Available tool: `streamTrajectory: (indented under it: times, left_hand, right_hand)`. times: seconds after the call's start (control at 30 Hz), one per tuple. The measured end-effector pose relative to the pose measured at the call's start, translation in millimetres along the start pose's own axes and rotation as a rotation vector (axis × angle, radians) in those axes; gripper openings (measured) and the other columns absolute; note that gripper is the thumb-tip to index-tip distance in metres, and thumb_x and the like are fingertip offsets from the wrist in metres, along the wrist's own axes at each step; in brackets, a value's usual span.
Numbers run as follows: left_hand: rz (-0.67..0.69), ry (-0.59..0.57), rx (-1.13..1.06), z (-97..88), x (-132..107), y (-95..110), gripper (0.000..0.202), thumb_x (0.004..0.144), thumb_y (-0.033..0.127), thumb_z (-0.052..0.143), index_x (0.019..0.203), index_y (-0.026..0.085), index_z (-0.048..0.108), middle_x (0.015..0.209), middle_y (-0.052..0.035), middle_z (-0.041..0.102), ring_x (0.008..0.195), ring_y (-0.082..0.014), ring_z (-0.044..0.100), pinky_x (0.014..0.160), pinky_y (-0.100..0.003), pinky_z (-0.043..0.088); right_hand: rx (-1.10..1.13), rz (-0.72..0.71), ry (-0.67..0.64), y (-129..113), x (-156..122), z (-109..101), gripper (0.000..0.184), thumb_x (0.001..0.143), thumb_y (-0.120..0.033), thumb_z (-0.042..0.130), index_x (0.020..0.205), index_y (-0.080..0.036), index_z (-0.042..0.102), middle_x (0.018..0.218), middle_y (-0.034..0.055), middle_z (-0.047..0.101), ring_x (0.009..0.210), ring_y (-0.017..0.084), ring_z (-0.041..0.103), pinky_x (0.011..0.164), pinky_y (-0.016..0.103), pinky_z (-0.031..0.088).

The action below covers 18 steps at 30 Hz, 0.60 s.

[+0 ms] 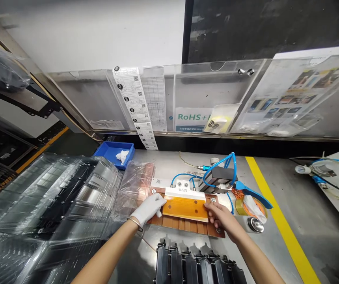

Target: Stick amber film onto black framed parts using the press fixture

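Note:
An amber rectangular sheet (184, 208) with a few dark round spots lies or hovers over a brown grooved fixture (184, 225); whether it touches cannot be seen. My left hand (148, 211), in a white glove, pinches the sheet's left end. At its right end my bare right hand (221, 217) grips the edge between thumb and fingers. Behind the sheet stands a white block (184, 192) marked JJ-25070, with blue air tubes (184, 174) running to it. Several black ribbed parts (197, 264) stand in a row in front of the fixture.
Plastic-wrapped trays (57, 197) fill the left side, beside a copper-coloured bagged stack (135, 183) and a blue bin (114, 152). At right are a blue air gun (254, 193), tape roll (250, 209), round metal-topped container (255, 225) and yellow floor-style stripe (282, 217). A label strip (135, 106) hangs behind.

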<state>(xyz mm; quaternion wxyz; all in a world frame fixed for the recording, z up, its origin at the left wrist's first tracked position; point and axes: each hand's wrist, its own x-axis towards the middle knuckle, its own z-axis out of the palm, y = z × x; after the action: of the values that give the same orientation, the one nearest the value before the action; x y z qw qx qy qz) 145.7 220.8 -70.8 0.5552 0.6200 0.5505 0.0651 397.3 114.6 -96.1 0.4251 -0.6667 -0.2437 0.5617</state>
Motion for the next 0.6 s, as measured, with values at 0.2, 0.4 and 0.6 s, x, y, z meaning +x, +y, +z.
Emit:
streamTrajectory:
  times: [0.2,0.4,0.6]
  left_hand:
    - [-0.003,0.002,-0.002,0.9,3,-2,0.022,0.088,0.030,0.044,0.068,0.021,0.038,0.040,0.0060,0.050,0.043,-0.0117,0.040,0.052,-0.024,0.027]
    - [-0.008,0.018,-0.002,1.8,3,-3,0.023,0.088,0.031,0.045,0.068,0.021,0.039,0.040,0.0062,0.051,0.042,-0.0109,0.040,0.051,-0.023,0.027]
    - [-0.071,0.092,-0.053,0.0,5,-5,0.023,0.081,0.036,0.057,0.072,0.021,0.042,0.045,0.0088,0.049,0.036,-0.0081,0.030,0.041,-0.022,0.021]
  right_hand:
    - [-0.024,0.034,0.002,-1,1,-1,0.031,0.071,-0.045,0.064,0.070,-0.017,0.050,0.058,-0.0058,0.048,0.045,0.006,0.046,0.038,0.017,0.031]
    - [-0.100,0.034,0.002,-1,3,-1,0.025,0.079,-0.041,0.056,0.072,-0.018,0.049,0.059,-0.0061,0.047,0.046,0.006,0.046,0.038,0.016,0.031]
    - [-0.355,0.089,0.007,-8,5,-11,0.035,0.080,-0.048,0.060,0.065,-0.019,0.046,0.045,-0.0041,0.050,0.035,0.006,0.040,0.036,0.018,0.024]
